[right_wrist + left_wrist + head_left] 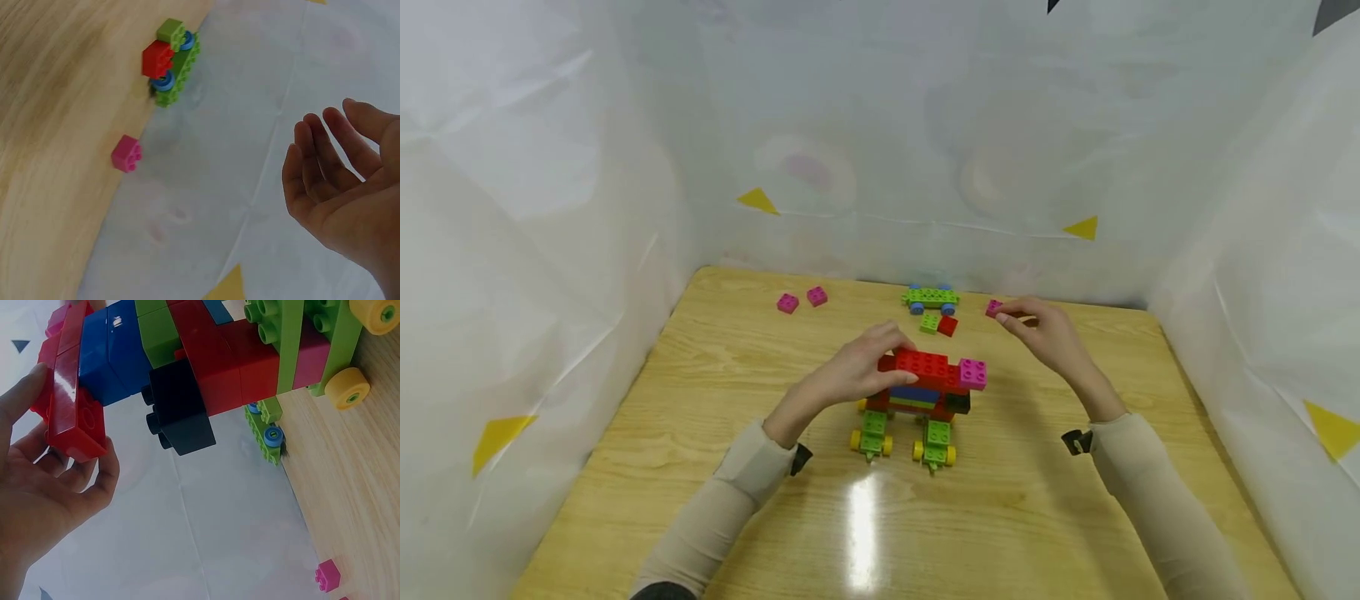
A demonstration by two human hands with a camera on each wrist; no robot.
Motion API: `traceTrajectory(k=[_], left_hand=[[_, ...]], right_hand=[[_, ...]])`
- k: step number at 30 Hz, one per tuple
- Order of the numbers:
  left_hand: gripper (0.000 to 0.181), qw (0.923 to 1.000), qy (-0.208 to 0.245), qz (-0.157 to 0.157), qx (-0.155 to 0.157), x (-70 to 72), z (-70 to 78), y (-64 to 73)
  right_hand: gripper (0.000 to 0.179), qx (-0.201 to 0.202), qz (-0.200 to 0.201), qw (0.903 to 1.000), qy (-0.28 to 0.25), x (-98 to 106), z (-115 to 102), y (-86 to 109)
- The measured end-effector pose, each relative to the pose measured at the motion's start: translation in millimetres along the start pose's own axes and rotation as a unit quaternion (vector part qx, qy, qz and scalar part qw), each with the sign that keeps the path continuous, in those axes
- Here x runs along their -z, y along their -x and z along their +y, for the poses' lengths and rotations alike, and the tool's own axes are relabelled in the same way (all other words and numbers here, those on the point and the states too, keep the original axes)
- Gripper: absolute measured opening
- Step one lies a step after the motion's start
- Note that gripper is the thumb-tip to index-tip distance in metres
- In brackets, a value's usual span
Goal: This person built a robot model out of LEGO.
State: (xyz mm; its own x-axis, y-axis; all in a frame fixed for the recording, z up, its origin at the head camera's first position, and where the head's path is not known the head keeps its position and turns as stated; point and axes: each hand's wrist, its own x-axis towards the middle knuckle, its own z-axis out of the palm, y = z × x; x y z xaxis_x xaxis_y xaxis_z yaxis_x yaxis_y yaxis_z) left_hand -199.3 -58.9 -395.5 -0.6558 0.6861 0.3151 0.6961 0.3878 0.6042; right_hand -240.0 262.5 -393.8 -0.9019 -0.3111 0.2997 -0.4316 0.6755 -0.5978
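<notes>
A toy-brick model (917,392) stands on wheels mid-table, made of red, blue, black and green bricks with a pink brick (973,374) at its upper right end. My left hand (868,367) grips the model's top red bricks (76,419), thumb on one side and fingers on the other. My right hand (1045,333) hovers over the table's right half with nothing in it. Its fingers (312,162) are loosely bent, with the thumb apart. Beyond it a loose pink brick (127,154) lies on the table, clear of the fingers in the right wrist view.
A green wheeled base (932,297) stands at the back of the wooden table (715,400). Close to it lie a small green brick (929,323) and a red brick (947,326). Two pink bricks (787,303) sit farther left. White sheeting (895,125) surrounds the table's back and sides.
</notes>
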Motion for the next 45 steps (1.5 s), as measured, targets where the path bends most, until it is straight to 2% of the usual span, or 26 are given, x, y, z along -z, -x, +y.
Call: traceTrajectory(k=[10,14,20,27,36,45], left_hand=[[0.029,1.0000,-0.004,-0.002,-0.007,0.6,0.8,-2.7],[0.030,0.9999,-0.004,-0.008,-0.005,-2.1,0.9,-3.7],[0.028,1.0000,-0.002,-0.005,-0.006,-3.1,1.8,-2.8],[0.029,0.9999,0.003,-0.008,0.008,-4.9,2.2,4.2],[0.028,0.9999,0.004,-0.007,0.013,-5.8,2.7,1.9],[0.028,0.9999,0.003,-0.002,0.012,-3.6,0.0,1.8]], right_hand=[[0.026,-0.089,-0.001,0.9958,0.022,-18,69,-26.8],[0.029,-0.108,-0.003,0.9939,0.021,-25,94,-33.2],[0.033,-0.122,0.016,0.9921,0.026,-38,125,-41.0],[0.040,-0.148,-0.022,0.9883,0.032,-56,130,-50.4],[0.049,-0.180,-0.065,0.9789,0.071,-64,132,-55.4],[0.034,-0.142,-0.058,0.9822,0.109,-73,133,-60.8]])
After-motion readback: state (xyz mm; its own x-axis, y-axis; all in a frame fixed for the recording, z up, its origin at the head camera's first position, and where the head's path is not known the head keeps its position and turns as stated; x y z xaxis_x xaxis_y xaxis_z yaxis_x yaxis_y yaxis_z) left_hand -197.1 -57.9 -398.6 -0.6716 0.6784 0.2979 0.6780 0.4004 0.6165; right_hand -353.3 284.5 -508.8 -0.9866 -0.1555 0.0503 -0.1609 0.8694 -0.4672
